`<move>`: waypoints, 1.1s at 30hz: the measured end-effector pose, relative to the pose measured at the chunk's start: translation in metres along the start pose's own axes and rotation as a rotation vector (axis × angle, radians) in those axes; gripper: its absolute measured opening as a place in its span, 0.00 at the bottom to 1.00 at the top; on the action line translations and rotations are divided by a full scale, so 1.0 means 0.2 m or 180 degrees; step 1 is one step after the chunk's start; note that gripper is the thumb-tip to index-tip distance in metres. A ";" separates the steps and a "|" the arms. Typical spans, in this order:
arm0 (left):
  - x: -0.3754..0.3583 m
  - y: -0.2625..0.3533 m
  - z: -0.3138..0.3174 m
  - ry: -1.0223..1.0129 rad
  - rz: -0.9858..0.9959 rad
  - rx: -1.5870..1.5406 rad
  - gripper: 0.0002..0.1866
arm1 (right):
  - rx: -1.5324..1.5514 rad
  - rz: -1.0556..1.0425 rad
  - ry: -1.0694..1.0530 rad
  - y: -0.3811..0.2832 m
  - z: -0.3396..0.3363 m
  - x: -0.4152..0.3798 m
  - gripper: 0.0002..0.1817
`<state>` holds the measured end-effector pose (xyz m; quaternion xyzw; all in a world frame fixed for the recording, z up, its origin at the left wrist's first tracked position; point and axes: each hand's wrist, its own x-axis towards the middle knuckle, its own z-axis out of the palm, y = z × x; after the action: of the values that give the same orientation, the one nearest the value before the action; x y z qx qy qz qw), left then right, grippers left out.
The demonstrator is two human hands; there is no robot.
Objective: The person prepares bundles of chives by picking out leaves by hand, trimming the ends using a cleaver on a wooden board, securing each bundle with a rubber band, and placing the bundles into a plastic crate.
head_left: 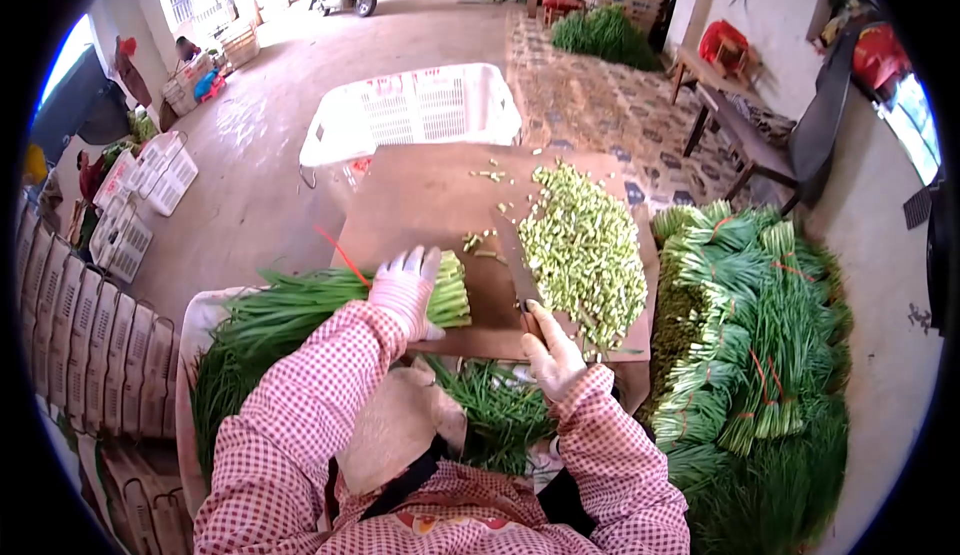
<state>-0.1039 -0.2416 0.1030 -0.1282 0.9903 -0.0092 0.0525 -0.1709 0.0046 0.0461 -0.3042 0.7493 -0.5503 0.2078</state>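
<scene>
My gloved left hand point(403, 293) is wrapped over a bundle of garlic chives point(300, 300) near its pale cut ends. The bundle lies on the near left of a brown board point(410, 190), its green leaves trailing left off the edge. A red tie point(345, 255) sticks up from it. My gloved right hand point(555, 353) grips the handle of a knife point(519, 267), whose blade points away from me on the board. Against the blade's right side spreads a heap of chopped pale stem ends point(585, 260). Several loose bits lie left of the blade.
Beyond the board stands a white plastic basket point(440, 105). Tied chive bundles point(745, 325) are piled at my right. Stacked crates point(90, 305) stand at my left. Loose green leaves point(495, 410) lie below the board's near edge. A bench point(750, 140) is by the right wall.
</scene>
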 end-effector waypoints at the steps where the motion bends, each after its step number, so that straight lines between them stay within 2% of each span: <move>1: 0.00 0.00 0.03 0.0098 -0.0019 -0.0006 0.62 | -0.0666 -0.0331 0.0073 -0.02 0.00 0.04 0.30; 2: -0.01 0.00 0.04 0.0193 -0.0045 -0.0019 0.61 | -0.1487 0.0283 -0.0136 -0.09 -0.02 0.09 0.31; 5: -0.03 0.01 0.05 0.0296 -0.0065 -0.0046 0.57 | -0.2227 0.0724 -0.0178 -0.05 0.00 0.21 0.30; 6: -0.03 0.01 0.05 0.0348 -0.0073 -0.0059 0.56 | -0.2744 0.0591 0.0000 -0.05 0.03 0.24 0.26; 8: -0.02 -0.01 0.06 0.0423 -0.0049 -0.0122 0.54 | -0.2886 -0.1120 0.0781 -0.11 0.10 0.26 0.18; 9: -0.02 -0.01 0.08 0.0441 0.0001 -0.0125 0.52 | -0.2260 -0.1411 0.0633 -0.15 0.15 0.32 0.12; 10: 0.00 -0.02 0.14 0.0736 -0.0022 -0.0046 0.46 | -0.1838 -0.1186 0.0175 -0.18 0.21 0.37 0.12; 12: 0.00 -0.03 0.16 0.0736 -0.0066 -0.0117 0.35 | -0.1960 -0.1243 -0.0055 -0.19 0.34 0.44 0.11; 14: 0.02 -0.04 0.22 0.1055 -0.0100 -0.0024 0.27 | -0.2238 -0.1576 0.0355 -0.19 0.41 0.46 0.10; 15: 0.03 -0.04 0.24 0.1188 -0.0114 0.0000 0.23 | -0.2305 -0.1364 0.0246 -0.20 0.41 0.46 0.11; 18: 0.00 -0.04 0.23 0.1231 -0.0039 0.0027 0.22 | -0.2529 -0.1161 0.0061 -0.21 0.41 0.42 0.10; 19: -0.01 -0.04 0.20 0.1207 -0.0015 0.0039 0.26 | -0.2314 -0.1363 0.0190 -0.16 0.41 0.43 0.10; 20: 0.00 -0.04 0.22 0.1214 -0.0018 0.0013 0.26 | -0.2338 -0.1360 0.0180 -0.17 0.41 0.43 0.10; 22: 0.02 -0.04 0.26 0.1302 -0.0107 -0.0123 0.33 | -0.1766 -0.1365 0.0402 -0.16 0.43 0.44 0.11; 23: 0.00 -0.04 0.24 0.1282 -0.0112 -0.0127 0.33 | -0.1906 -0.1242 0.0427 -0.18 0.43 0.44 0.14; 24: -0.01 -0.04 0.19 0.1116 -0.0068 -0.0135 0.33 | -0.1672 -0.1325 0.0622 -0.16 0.45 0.48 0.16; 26: -0.02 -0.05 0.18 0.0957 -0.0036 -0.0143 0.34 | -0.1833 -0.1192 0.0414 -0.18 0.43 0.49 0.16; 28: 0.01 -0.05 0.24 0.1209 -0.0040 -0.0043 0.30 | -0.2127 -0.1080 0.0230 -0.21 0.43 0.49 0.16; 29: 0.01 -0.04 0.24 0.1236 -0.0055 -0.0051 0.24 | -0.2423 -0.0952 0.0049 -0.22 0.42 0.48 0.15; 33: 0.00 -0.02 0.22 0.1094 -0.0139 -0.0064 0.18 | -0.2378 -0.1172 0.0188 -0.18 0.42 0.48 0.16</move>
<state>-0.0986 -0.2464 0.0585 -0.1468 0.9817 -0.0222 -0.1191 -0.1780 -0.1271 0.0557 -0.4717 0.8361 -0.2771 -0.0402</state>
